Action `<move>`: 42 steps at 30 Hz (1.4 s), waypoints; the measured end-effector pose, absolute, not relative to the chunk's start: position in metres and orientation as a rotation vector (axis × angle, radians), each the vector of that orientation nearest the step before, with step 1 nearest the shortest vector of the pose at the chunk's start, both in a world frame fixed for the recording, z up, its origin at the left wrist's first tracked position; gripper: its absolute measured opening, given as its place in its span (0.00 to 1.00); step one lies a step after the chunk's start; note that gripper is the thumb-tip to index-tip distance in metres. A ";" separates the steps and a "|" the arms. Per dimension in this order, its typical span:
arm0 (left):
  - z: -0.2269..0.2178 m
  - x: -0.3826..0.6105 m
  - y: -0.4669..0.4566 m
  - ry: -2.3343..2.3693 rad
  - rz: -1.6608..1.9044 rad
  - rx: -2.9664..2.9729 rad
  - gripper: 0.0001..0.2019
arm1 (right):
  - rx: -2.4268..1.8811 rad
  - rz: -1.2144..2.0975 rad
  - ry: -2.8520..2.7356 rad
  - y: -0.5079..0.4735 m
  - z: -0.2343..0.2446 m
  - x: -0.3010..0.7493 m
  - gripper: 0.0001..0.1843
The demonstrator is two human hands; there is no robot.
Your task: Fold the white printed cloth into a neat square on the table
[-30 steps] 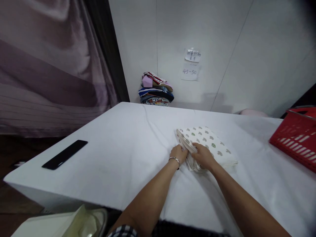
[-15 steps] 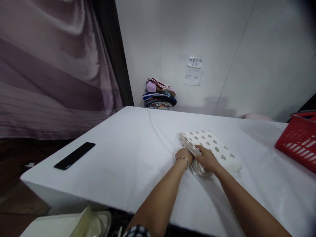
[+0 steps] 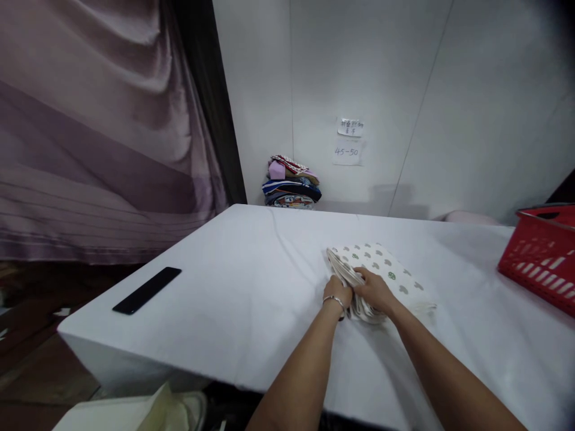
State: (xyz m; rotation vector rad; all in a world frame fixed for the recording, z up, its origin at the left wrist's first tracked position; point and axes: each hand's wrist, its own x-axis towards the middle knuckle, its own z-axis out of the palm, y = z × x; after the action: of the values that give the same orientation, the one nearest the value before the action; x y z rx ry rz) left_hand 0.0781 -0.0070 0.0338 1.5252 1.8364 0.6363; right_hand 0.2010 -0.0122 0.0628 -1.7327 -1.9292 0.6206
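Gripping its layered left edge, left hand (image 3: 338,291) and right hand (image 3: 375,289) clasp a folded white cloth with grey-green spots (image 3: 389,270), flat on the white-covered table (image 3: 233,281); folding looks finished, and lifting calls for keeping the layers together.

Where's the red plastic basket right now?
In the head view, the red plastic basket sits at the far right edge of the white table, to the right of the white spotted folded cloth.

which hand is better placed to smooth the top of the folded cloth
Right, most likely: the right hand lies on top of the folded spotted cloth, while the left hand sits only at its left edge.
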 end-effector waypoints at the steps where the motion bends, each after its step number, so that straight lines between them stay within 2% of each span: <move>1: 0.032 0.078 -0.006 1.820 0.662 1.470 0.16 | -1.732 0.626 -1.925 -0.012 0.062 0.202 0.30; 6: 0.028 0.076 -0.001 1.640 0.615 1.259 0.07 | -1.743 0.622 -1.938 -0.010 0.061 0.205 0.30; 10: 0.029 0.077 0.002 1.615 0.568 1.213 0.09 | -1.750 0.599 -1.944 -0.009 0.063 0.206 0.30; 15: 0.023 0.077 -0.002 1.688 0.730 1.436 0.04 | -1.829 0.519 -2.000 -0.013 0.062 0.199 0.30; 18: 0.016 0.075 -0.004 1.674 0.779 1.491 0.05 | -1.875 0.424 -2.068 -0.016 0.059 0.194 0.29; 25: 0.014 0.062 0.000 1.381 0.654 1.145 0.09 | -1.892 0.381 -2.144 -0.021 0.056 0.186 0.28; 30: 0.018 0.058 -0.002 1.247 0.682 1.059 0.21 | -1.777 0.464 -2.198 -0.031 0.065 0.190 0.25; 34: 0.019 0.064 -0.005 1.403 0.662 1.189 0.29 | -1.660 0.629 -2.142 -0.036 0.068 0.204 0.17; 39: 0.017 0.068 -0.007 1.499 0.667 1.310 0.26 | -1.495 0.569 -2.193 -0.038 0.058 0.214 0.21; 42: 0.017 0.068 -0.007 1.505 0.644 1.322 0.23 | -1.425 0.546 -2.226 -0.035 0.054 0.218 0.19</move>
State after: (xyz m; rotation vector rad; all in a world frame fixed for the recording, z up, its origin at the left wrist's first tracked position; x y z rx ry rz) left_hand 0.0680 -0.0066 0.0174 1.3221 1.5047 0.6441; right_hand 0.2181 -0.0354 0.0540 -1.4250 -2.2263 0.5463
